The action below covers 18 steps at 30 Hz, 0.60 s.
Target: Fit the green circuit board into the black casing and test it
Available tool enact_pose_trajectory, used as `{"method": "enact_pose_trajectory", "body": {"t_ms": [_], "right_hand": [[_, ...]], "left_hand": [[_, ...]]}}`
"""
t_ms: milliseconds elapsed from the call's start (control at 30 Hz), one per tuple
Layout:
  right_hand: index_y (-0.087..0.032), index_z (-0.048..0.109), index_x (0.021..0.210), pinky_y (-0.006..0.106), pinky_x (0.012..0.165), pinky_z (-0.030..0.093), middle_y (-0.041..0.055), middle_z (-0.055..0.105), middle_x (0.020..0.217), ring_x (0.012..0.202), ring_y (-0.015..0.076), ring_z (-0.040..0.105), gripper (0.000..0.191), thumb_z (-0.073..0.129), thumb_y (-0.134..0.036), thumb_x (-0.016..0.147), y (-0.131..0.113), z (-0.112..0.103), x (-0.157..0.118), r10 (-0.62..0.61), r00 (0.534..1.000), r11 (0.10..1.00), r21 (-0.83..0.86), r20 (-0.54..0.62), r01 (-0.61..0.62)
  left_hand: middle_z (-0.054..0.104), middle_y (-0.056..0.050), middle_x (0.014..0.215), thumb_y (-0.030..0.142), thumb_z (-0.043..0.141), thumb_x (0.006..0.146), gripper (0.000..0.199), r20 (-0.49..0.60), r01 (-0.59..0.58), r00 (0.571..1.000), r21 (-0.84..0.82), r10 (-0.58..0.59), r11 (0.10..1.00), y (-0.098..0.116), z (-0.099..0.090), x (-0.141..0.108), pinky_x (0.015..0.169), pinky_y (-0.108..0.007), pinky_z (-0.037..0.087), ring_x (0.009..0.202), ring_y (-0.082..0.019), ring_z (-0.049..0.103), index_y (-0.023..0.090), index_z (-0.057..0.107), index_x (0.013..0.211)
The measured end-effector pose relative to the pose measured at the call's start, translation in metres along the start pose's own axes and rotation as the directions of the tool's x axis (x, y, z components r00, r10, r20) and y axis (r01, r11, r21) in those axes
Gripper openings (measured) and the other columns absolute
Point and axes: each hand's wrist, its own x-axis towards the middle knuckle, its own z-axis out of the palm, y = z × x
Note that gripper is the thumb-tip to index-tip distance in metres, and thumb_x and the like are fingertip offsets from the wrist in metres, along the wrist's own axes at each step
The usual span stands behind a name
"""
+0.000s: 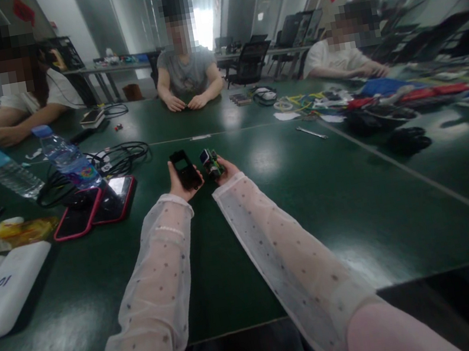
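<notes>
My left hand [179, 186] is closed around a black plastic case [186, 170] with a rectangular opening near its top. Just to the right, my right hand [228, 170] grips a small green circuit board [213, 164] with dark and silvery parts on it. Both things are held above the table, close together but apart. Sheer white sleeves with dark dots cover both forearms. The fingers behind the case and the board are partly hidden.
On the green table [287, 220], at left, are water bottles [67, 158], phones [115, 198], a white power bank [11, 291] and black cables [123, 156]. A wrench [312, 133] and a heap of cables [312, 103] lie right. Several people sit around the table.
</notes>
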Motion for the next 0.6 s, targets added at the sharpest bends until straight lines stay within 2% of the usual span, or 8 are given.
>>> {"method": "enact_pose_trajectory", "body": {"t_ms": [167,267,367,433,500,600], "right_hand": [[-0.024,0.059,0.099,0.021,0.051,0.053,-0.0036,0.068,0.072,0.061,0.0118,0.064,0.021,0.051,-0.012,0.084,0.000,0.005,-0.004,-0.036,0.999,0.999,0.001,-0.027,0.036],[-0.023,0.058,0.103,0.019,0.046,0.050,-0.0047,0.065,0.068,0.057,0.0107,0.062,0.025,0.054,-0.009,0.082,-0.004,0.012,-0.003,-0.081,0.987,0.997,-0.019,-0.141,0.079],[-0.021,0.056,0.110,0.019,0.048,0.050,-0.0057,0.064,0.066,0.055,0.0097,0.060,0.033,0.055,-0.007,0.080,-0.012,0.021,-0.001,-0.161,0.949,0.987,-0.066,-0.271,0.149],[-0.022,0.056,0.113,0.021,0.051,0.051,-0.0057,0.064,0.067,0.056,0.0098,0.061,0.037,0.057,-0.008,0.080,-0.018,0.029,0.000,-0.230,0.923,0.973,-0.100,-0.307,0.209],[-0.023,0.056,0.115,0.023,0.055,0.053,-0.0051,0.066,0.071,0.059,0.0101,0.062,0.039,0.060,-0.011,0.078,-0.024,0.037,0.000,-0.300,0.914,0.952,-0.145,-0.275,0.269],[-0.026,0.057,0.117,0.025,0.064,0.056,-0.0035,0.068,0.079,0.066,0.0109,0.065,0.042,0.065,-0.019,0.077,-0.027,0.049,-0.001,-0.364,0.926,0.913,-0.235,-0.102,0.333]], "left_hand": [[0.062,-0.009,0.061,0.077,0.024,0.080,0.072,-0.032,-0.013,0.999,-0.006,0.013,1.000,-0.001,0.001,0.001,0.055,-0.032,0.052,0.056,-0.018,0.061,0.014,0.059,0.078],[0.062,-0.009,0.062,0.079,0.022,0.079,0.074,-0.050,-0.031,0.998,-0.007,0.031,0.999,-0.001,-0.001,0.005,0.056,-0.033,0.052,0.057,-0.019,0.062,0.014,0.059,0.079],[0.063,-0.009,0.064,0.080,0.020,0.078,0.077,-0.075,-0.042,0.996,0.001,0.042,0.999,-0.002,-0.003,0.008,0.057,-0.033,0.052,0.058,-0.019,0.062,0.014,0.059,0.080],[0.063,-0.009,0.065,0.081,0.020,0.077,0.078,-0.092,-0.039,0.995,0.011,0.040,0.999,-0.003,-0.003,0.010,0.058,-0.034,0.052,0.060,-0.020,0.062,0.014,0.060,0.081],[0.063,-0.010,0.066,0.082,0.020,0.076,0.079,-0.107,-0.039,0.993,0.015,0.040,0.999,-0.003,-0.004,0.012,0.060,-0.034,0.052,0.061,-0.020,0.062,0.014,0.060,0.084],[0.063,-0.010,0.067,0.084,0.022,0.073,0.081,-0.097,-0.053,0.994,0.017,0.055,0.998,-0.004,-0.006,0.016,0.062,-0.034,0.052,0.063,-0.020,0.061,0.014,0.060,0.088]]}}
